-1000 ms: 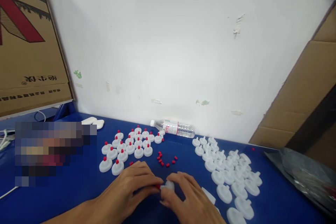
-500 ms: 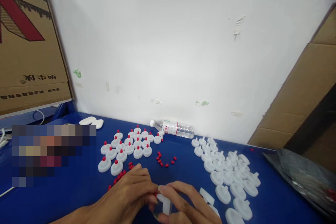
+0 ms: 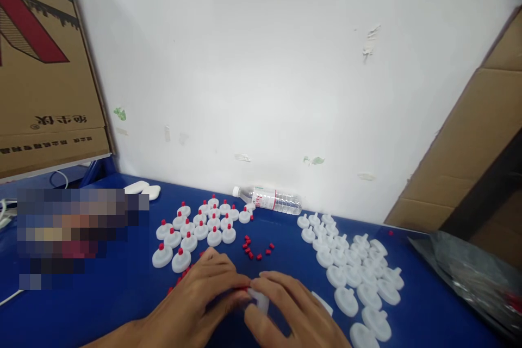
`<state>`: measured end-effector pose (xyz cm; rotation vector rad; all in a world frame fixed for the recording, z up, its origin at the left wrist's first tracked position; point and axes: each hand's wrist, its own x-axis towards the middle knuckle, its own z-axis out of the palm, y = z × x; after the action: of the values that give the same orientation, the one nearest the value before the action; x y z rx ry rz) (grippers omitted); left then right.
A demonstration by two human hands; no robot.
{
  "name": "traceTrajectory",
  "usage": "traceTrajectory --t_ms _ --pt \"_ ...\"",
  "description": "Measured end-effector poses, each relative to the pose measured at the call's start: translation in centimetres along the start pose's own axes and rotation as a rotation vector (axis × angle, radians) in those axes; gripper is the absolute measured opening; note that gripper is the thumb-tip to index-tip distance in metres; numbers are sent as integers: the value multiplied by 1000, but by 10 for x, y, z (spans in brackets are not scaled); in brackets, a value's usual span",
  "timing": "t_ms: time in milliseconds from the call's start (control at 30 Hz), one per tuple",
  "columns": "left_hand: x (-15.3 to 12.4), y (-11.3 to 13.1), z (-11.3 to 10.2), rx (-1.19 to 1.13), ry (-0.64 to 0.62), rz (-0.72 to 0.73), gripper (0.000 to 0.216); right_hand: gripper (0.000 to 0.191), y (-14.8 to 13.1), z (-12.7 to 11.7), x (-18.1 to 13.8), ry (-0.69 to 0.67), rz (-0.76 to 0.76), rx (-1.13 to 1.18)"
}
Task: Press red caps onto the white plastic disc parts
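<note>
while both hands meet low at the middle of the blue table [image 3: 122,299], left hand [image 3: 199,299] has thumb and forefinger pinched together on a small red cap [image 3: 245,289], right at the fingertips. right hand [image 3: 297,312] is clamped on a white disc part [image 3: 260,300], fingers curled over it, so most of the part is hidden. cap and disc are touching, cap at the disc's upper left edge; can't tell if it's seated on the stem.

back left of the hands: capped discs [image 3: 196,228], stems up with red tips, packed close. loose red caps [image 3: 256,253] lie between that cluster and the hands, a few more just beside the left knuckles. right side: bare white discs [image 3: 359,277], no caps, some overlapping, running from near the wall down to the bottom edge.

water bottle [image 3: 269,200] lies on its side against the white wall [image 3: 265,65], behind both groups. cardboard box [image 3: 41,65] leans at far left, cardboard sheet [image 3: 468,136] at far right, dark plastic bag [image 3: 477,272] below it at the table's right edge.
</note>
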<state>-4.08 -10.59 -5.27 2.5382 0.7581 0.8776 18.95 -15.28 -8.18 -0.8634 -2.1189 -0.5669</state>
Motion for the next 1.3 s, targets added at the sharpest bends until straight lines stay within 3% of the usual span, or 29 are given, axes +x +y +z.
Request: traceTrajectory --t_ms 167,300,400,600,767,933,1167,1300 --pt "5 -2 -10 152 64 67 35 31 21 -12 17 -81 98 -125" --pt "1 -9 -12 381 -32 64 49 32 40 -17 14 -182 333 -89" --pt "-6 -15 -8 509 -98 28 65 36 50 -17 8 -224 423 -25" --pt "-8 -8 -13 507 -248 24 80 29 55 -14 3 -309 572 21" --pt "-3 0 -20 443 -359 10 80 21 57 -16 4 -450 617 69" --pt "1 1 -19 391 -426 -29 81 13 58 -17 4 -497 625 87" --pt "0 -1 -18 355 -377 46 82 12 60 -23 8 -300 447 -100" --pt "-5 -1 -12 397 -330 4 82 24 58 -26 10 -330 426 -59"
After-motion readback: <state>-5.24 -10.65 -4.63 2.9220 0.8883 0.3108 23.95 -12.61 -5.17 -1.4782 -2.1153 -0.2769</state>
